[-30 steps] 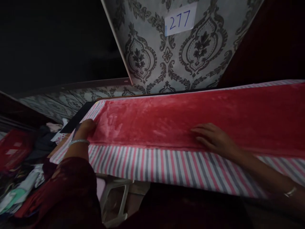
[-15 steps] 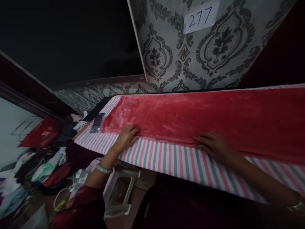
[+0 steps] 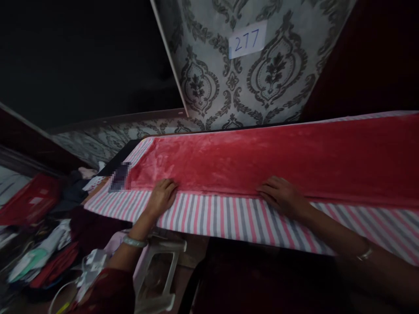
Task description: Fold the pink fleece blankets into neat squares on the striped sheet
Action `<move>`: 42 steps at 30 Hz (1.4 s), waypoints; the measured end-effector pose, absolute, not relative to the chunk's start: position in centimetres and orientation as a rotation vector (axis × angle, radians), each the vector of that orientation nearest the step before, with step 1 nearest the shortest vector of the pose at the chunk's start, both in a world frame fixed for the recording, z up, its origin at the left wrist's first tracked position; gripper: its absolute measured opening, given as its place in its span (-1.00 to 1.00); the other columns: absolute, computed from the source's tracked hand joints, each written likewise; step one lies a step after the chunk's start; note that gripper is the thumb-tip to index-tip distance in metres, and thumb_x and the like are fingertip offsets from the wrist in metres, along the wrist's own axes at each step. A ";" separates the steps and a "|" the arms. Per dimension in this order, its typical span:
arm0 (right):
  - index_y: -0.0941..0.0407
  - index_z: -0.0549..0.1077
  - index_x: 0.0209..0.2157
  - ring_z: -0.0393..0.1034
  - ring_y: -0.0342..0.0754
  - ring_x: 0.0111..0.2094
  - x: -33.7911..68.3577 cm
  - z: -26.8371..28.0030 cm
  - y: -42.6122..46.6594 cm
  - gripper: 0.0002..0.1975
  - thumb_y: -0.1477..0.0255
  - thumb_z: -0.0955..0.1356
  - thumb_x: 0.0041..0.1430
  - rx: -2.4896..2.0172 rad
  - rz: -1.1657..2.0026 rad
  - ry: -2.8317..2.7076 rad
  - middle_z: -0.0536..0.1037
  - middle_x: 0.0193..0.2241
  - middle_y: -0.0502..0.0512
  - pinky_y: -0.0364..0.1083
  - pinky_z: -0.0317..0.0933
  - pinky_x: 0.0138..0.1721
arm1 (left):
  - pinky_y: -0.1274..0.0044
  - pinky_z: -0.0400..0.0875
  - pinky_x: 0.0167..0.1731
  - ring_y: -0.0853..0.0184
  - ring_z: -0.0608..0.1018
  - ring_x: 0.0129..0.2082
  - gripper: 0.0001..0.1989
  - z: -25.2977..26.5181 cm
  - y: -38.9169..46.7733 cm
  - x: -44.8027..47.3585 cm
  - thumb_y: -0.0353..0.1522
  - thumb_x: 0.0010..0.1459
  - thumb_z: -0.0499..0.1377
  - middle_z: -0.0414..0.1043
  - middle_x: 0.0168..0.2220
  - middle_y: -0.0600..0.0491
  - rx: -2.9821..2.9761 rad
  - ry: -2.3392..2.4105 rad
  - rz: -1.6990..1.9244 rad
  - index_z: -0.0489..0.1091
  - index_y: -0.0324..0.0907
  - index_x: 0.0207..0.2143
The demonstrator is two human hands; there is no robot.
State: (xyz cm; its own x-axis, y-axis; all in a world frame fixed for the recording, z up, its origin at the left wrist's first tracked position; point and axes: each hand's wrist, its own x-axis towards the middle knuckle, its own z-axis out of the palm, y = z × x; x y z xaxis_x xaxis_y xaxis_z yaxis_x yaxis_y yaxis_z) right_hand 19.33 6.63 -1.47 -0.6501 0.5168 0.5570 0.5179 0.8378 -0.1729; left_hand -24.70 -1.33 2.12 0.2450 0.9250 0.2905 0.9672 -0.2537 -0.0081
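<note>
A long folded red plush blanket point(image 3: 216, 161) lies flat over a cloth with pink, grey and white stripes point(image 3: 209, 218). At the blanket's near edge, toward its left end, my left hand point(image 3: 162, 196) is closed with bent fingers on the red fabric. Further right on that same edge, my right hand point(image 3: 283, 196) has its fingers drawn together on the blanket. What lies under the fingertips is hidden. Each wrist wears a bangle. A dark pixelated rectangle point(image 3: 119, 176) rests by the blanket's left end.
A large dark screen point(image 3: 88, 61) and a patterned wall point(image 3: 209, 87) with a "277" paper point(image 3: 248, 40) stand behind. Below on the left are piled clothes point(image 3: 42, 257), a red basket point(image 3: 31, 198) and a pale plastic stool point(image 3: 163, 270). A dark seat-like shape point(image 3: 262, 279) sits below the near edge.
The view has shifted, so the scene sits further left. My right hand's fingers have come closer together at the blanket's edge. Both hands stay along that edge.
</note>
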 end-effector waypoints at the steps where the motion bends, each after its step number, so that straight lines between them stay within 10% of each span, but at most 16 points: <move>1: 0.08 0.60 -0.20 0.41 0.03 -0.28 19.8 -1.2 6.7 -0.69 0.42 0.21 0.40 -0.806 -0.008 -2.382 0.57 -0.32 0.18 0.02 0.32 -0.22 | 0.25 0.41 0.01 0.09 0.51 -0.05 -0.66 2.3 -1.2 -24.2 -0.33 0.31 0.01 0.52 -0.08 -0.16 -2.320 -1.787 -0.353 0.52 -0.18 -0.02; 4: 0.06 0.55 0.03 0.41 0.15 0.00 21.6 -0.5 6.7 -0.66 0.32 0.21 0.40 -1.045 -0.116 -2.320 0.56 -0.03 0.25 0.17 0.30 0.01 | 0.17 0.28 0.18 0.01 0.40 0.20 -0.51 2.1 -0.3 -21.9 -0.23 0.31 0.03 0.38 0.21 -0.19 -2.381 -1.696 -0.372 0.36 -0.14 0.24; 8: -0.07 0.17 0.38 -0.11 0.33 0.40 24.1 -1.4 5.6 -0.41 0.19 0.25 0.36 -1.363 -0.226 -2.375 0.08 0.42 0.18 0.41 0.02 0.22 | 0.03 0.06 0.31 -0.03 0.10 0.42 -0.31 0.1 0.9 -19.0 -0.08 0.26 0.08 0.02 0.44 -0.06 -2.547 -1.616 -0.277 0.08 0.07 0.41; 19: -0.13 0.09 0.41 -0.13 0.21 0.43 28.0 -1.5 6.8 -0.44 0.19 0.15 0.43 -1.593 -0.079 -2.287 0.08 0.42 0.11 0.38 -0.06 0.29 | 0.15 0.32 0.22 0.09 0.41 0.27 -0.52 0.1 3.6 -17.5 -0.17 0.34 -0.04 0.34 0.29 -0.04 -2.452 -1.661 -0.515 0.39 0.02 0.22; 42: -0.10 0.11 0.40 -0.16 0.28 0.43 34.5 -2.3 9.8 -0.39 0.10 0.17 0.38 -2.026 -0.039 -2.149 -0.02 0.44 0.09 0.42 -0.03 0.27 | -0.03 0.03 0.29 -0.05 -0.02 0.45 -0.33 1.8 9.8 -8.5 -0.08 0.33 0.03 -0.10 0.46 -0.14 -2.309 -1.910 0.046 0.06 -0.05 0.42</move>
